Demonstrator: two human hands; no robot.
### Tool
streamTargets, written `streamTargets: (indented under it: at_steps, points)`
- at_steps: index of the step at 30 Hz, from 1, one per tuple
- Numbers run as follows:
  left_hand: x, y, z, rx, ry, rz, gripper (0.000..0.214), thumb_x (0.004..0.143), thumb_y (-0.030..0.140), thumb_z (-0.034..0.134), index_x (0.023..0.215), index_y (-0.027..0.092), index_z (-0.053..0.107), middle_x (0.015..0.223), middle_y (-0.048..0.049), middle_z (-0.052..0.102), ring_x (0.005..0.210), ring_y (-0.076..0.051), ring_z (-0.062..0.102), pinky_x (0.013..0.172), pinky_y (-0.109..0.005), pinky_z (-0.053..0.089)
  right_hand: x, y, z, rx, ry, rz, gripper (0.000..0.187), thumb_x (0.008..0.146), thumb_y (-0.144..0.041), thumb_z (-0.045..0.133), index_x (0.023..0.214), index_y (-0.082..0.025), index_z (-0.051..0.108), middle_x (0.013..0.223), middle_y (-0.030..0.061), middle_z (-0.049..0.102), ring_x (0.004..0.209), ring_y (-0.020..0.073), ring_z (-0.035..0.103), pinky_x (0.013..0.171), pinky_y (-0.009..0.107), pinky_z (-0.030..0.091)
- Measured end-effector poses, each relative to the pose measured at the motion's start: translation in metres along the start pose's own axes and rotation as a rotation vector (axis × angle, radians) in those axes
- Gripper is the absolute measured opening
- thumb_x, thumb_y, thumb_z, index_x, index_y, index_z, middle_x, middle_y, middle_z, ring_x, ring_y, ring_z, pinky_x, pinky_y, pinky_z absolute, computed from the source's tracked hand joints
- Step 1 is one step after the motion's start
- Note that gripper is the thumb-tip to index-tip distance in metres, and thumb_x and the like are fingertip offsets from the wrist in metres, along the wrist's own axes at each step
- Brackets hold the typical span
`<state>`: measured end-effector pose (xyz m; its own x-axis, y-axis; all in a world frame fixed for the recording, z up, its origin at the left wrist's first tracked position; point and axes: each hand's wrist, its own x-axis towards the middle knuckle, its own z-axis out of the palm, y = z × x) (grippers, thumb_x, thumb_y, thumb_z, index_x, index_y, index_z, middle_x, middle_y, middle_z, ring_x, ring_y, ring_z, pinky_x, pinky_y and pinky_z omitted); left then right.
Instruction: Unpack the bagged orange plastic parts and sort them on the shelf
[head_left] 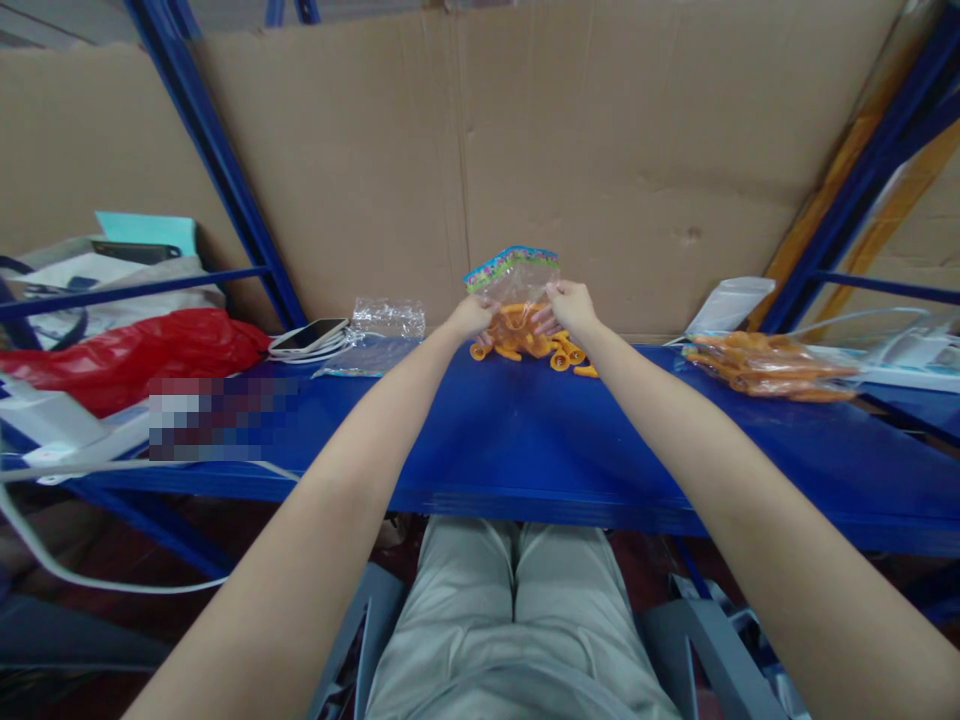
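The two hands are apart from each other, each closed on one side of a clear bag with a colourful top edge [513, 262]; the left hand [471, 318] grips its left side, the right hand [573, 308] its right; the bag is over the far part of the blue desk [525, 440], in front of the cardboard [600, 150]; orange pieces [517, 328] show at its lower part, though which lie inside I cannot tell; small orange wheels [559, 362] rest on the desk near the right hand; a phone [319, 336] lies well to the left, packed orange parts [772, 368] to the right.
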<state>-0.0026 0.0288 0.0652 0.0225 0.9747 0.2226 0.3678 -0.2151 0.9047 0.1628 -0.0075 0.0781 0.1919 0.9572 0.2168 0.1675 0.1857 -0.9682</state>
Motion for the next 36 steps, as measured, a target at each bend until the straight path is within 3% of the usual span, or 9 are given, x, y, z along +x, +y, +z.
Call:
streamTargets:
  at_steps: [4,8,12,16,19,22,26,30,36]
  points:
    - [0.003,0.003,0.008,-0.065,0.186,0.157,0.025,0.097,0.027,0.051,0.108,0.014,0.069,0.076,-0.0079,0.069,0.081,-0.026,0.075,0.08,-0.038,0.058,0.003,-0.006,0.013,0.047,0.043,-0.101,0.027,0.101,-0.037,0.043,0.116,-0.023,0.06,0.072,0.0005,0.068,0.059,0.0144,0.069,0.056,0.027,0.058]
    - [0.002,0.005,0.011,-0.114,0.158,0.179,0.023,0.098,0.024,0.048,0.11,0.016,0.066,0.099,-0.0088,0.071,0.084,-0.022,0.075,0.077,-0.032,0.058,0.009,-0.003,0.019,0.079,0.072,-0.214,0.027,0.098,-0.04,0.051,0.114,-0.022,0.064,0.082,0.003,0.071,0.072,0.0135,0.071,0.064,0.025,0.058]
    - [-0.001,0.009,0.006,-0.177,0.158,0.169,0.022,0.1,0.023,0.044,0.103,0.017,0.065,0.108,-0.0075,0.069,0.075,-0.016,0.073,0.068,-0.025,0.056,0.007,0.001,0.016,0.128,0.046,-0.243,0.035,0.096,-0.042,0.054,0.126,-0.025,0.061,0.093,0.0042,0.073,0.077,0.0125,0.071,0.069,0.023,0.058]
    - [-0.007,0.015,0.002,-0.222,0.188,0.106,0.024,0.102,0.023,0.04,0.1,0.016,0.063,0.101,-0.0074,0.07,0.068,-0.014,0.072,0.061,-0.022,0.053,-0.004,0.008,0.009,0.111,-0.026,-0.171,0.055,0.095,-0.039,0.056,0.147,-0.026,0.042,0.099,0.0056,0.074,0.069,0.0145,0.071,0.063,0.025,0.058]
    - [-0.012,0.018,-0.002,-0.276,0.233,0.044,0.025,0.102,0.023,0.038,0.101,0.016,0.062,0.09,-0.0064,0.07,0.065,-0.015,0.072,0.057,-0.021,0.051,-0.014,0.016,0.004,0.063,-0.103,-0.054,0.067,0.097,-0.033,0.053,0.156,-0.02,0.024,0.093,0.0097,0.075,0.066,0.0187,0.071,0.061,0.03,0.059]
    - [-0.016,0.022,-0.006,-0.311,0.277,0.006,0.026,0.102,0.021,0.036,0.1,0.017,0.061,0.081,-0.0052,0.069,0.061,-0.015,0.07,0.052,-0.021,0.048,-0.023,0.026,0.0,0.043,-0.211,0.077,0.073,0.097,-0.029,0.055,0.158,-0.015,0.018,0.088,0.0126,0.076,0.069,0.0208,0.072,0.063,0.032,0.06]
    - [-0.015,0.026,-0.012,-0.334,0.332,0.019,0.024,0.1,0.02,0.037,0.098,0.018,0.061,0.074,-0.0039,0.067,0.054,-0.015,0.067,0.048,-0.023,0.046,-0.034,0.044,-0.002,-0.001,-0.327,0.176,0.071,0.095,-0.022,0.059,0.156,-0.016,0.024,0.091,0.0116,0.077,0.075,0.018,0.072,0.076,0.034,0.06]
    - [-0.005,0.024,-0.017,-0.358,0.324,0.072,0.019,0.099,0.026,0.044,0.098,0.019,0.062,0.07,-0.0028,0.066,0.053,-0.014,0.067,0.048,-0.021,0.046,-0.04,0.058,-0.002,0.017,-0.336,0.189,0.067,0.093,-0.016,0.06,0.153,-0.013,0.032,0.103,0.0129,0.076,0.083,0.013,0.072,0.09,0.029,0.055]
    - [0.01,0.024,-0.023,-0.375,0.404,0.217,0.02,0.095,0.032,0.051,0.106,0.021,0.064,0.066,-0.0007,0.064,0.054,-0.013,0.066,0.051,-0.02,0.05,-0.034,0.073,0.007,-0.018,-0.309,0.123,0.062,0.085,-0.012,0.067,0.145,-0.017,0.048,0.108,0.0093,0.075,0.089,0.0142,0.071,0.091,0.03,0.054]
